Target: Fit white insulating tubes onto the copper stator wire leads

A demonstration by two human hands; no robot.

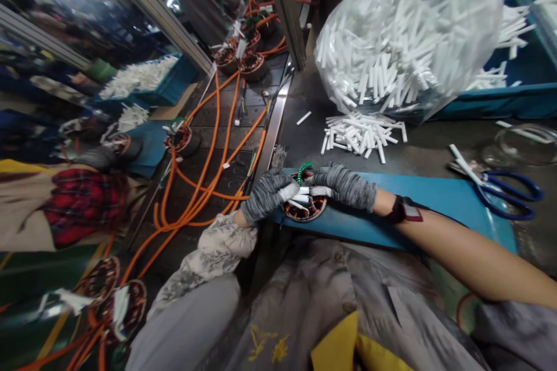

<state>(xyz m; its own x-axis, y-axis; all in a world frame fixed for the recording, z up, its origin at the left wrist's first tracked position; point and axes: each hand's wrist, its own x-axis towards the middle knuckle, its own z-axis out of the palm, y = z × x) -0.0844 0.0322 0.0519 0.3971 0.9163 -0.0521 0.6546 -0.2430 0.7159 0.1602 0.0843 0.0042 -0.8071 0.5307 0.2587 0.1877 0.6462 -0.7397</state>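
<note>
Left hand (268, 195) and right hand (346, 185) flank a wound ring (311, 211), mat's (418, 197) left end. I can't tell their grip.

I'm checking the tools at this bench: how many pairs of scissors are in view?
1: the blue-handled scissors, lying across the right end of the blue mat, to the right of the gloved right hand. Others could be hidden in the blurred background.
</note>
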